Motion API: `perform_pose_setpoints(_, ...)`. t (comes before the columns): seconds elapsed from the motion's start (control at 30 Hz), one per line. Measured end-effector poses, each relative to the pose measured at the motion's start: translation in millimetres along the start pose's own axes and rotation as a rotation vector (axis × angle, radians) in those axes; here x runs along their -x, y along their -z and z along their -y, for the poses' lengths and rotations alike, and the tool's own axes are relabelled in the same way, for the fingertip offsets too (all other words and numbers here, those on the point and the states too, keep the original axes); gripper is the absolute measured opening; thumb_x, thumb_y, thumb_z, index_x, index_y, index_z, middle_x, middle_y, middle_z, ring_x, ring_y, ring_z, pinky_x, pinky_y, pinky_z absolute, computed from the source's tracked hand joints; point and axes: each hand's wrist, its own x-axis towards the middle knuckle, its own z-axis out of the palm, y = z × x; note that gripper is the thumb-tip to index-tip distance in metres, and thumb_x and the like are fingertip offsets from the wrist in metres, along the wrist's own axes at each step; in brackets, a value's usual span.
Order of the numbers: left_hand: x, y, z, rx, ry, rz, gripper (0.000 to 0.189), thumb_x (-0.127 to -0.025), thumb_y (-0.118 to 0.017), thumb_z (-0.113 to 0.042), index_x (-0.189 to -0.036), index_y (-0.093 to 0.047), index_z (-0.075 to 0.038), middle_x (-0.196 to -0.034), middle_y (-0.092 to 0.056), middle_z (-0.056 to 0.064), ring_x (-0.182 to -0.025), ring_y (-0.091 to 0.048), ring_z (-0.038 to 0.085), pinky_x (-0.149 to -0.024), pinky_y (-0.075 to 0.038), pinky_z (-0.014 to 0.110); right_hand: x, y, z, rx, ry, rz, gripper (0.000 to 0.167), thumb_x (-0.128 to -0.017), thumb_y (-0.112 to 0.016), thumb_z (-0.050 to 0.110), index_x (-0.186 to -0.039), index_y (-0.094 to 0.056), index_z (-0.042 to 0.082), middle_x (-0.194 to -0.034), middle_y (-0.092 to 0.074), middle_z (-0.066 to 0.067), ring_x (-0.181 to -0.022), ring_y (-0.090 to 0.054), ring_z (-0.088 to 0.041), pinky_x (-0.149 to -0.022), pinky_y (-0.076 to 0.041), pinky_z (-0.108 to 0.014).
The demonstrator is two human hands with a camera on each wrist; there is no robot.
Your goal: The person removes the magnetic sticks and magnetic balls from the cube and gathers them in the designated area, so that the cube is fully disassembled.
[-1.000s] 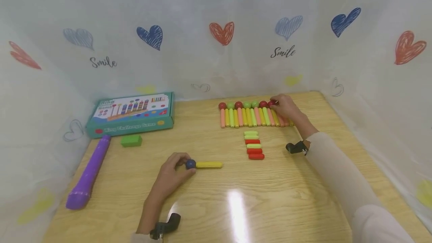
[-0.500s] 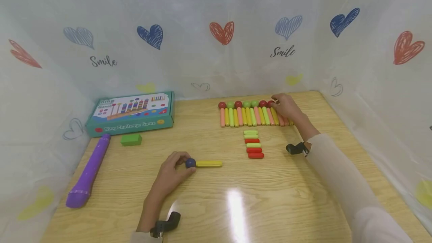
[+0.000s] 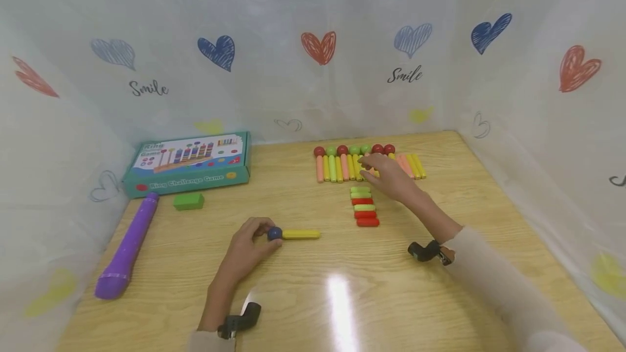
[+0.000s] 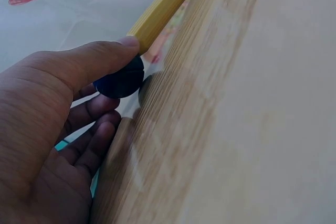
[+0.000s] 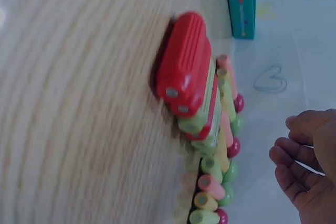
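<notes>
My left hand (image 3: 246, 249) pinches a dark blue ball (image 3: 275, 233) between thumb and fingers. A yellow stick (image 3: 301, 234) meets the ball's right side and lies pointing right on the table; the left wrist view shows my thumb at the joint of ball (image 4: 121, 80) and stick (image 4: 163, 11). My right hand (image 3: 391, 178), fingers relaxed and holding nothing, is over a row of pink, yellow and green sticks (image 3: 344, 168), hiding some of them. Red and green balls (image 3: 342, 150) sit along most of the row's far ends. Nearer me lies a stack of short red and light-green sticks (image 3: 365, 215).
A teal game box (image 3: 188, 164) stands at the back left against the heart-printed sheet. In front of it are a green block (image 3: 188, 201) and a purple toy microphone (image 3: 128, 249). The wooden table (image 3: 381, 297) reflects a bright light near the front.
My right hand has let go of the last red ball at the row's right and moved left and slightly nearer. My left hand has kept its hold on the blue ball.
</notes>
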Motion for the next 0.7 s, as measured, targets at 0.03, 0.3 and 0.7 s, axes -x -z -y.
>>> perform_pose_setpoints(0.03, 0.1, 0.1, -0.5, 0.002, -0.002, 0.001, 0.040, -0.083, -0.083, -0.037, -0.116, -0.064, -0.022, -0.110, -0.059, -0.005, -0.109, -0.057, 0.016, -0.101, -0.045, 0.042, 3.8, -2.4, 6.8, -0.008, 0.022, 0.003, 0.033, -0.094, -0.070, 0.007, -0.124, -0.064, -0.005, -0.111, -0.067, -0.017, -0.099, -0.064, -0.031, -0.084, -0.055, -0.047)
perform_pose_setpoints(0.3, -1.0, 0.5, -1.4, 0.014, 0.005, 0.007, 0.042, -0.083, -0.083, -0.033, -0.118, -0.064, -0.018, -0.113, -0.060, -0.002, -0.112, -0.058, 0.020, -0.103, -0.045, 0.043, 23.8, -32.0, 58.5, -0.057, 0.265, 0.092, 0.030, -0.094, -0.071, 0.011, -0.121, -0.067, -0.002, -0.110, -0.068, -0.013, -0.098, -0.064, -0.023, -0.082, -0.055, -0.037)
perform_pose_setpoints(0.7, -0.4, -0.8, -0.9, 0.013, 0.008, 0.009, 0.043, -0.083, -0.083, -0.035, -0.118, -0.063, -0.018, -0.114, -0.060, -0.001, -0.113, -0.058, 0.020, -0.103, -0.045, 0.042, 35.4, -71.0, 96.5, -0.071, 0.299, 0.276, 0.034, -0.094, -0.072, 0.018, -0.126, -0.067, 0.006, -0.123, -0.067, -0.005, -0.113, -0.062, -0.018, -0.096, -0.051, -0.033)
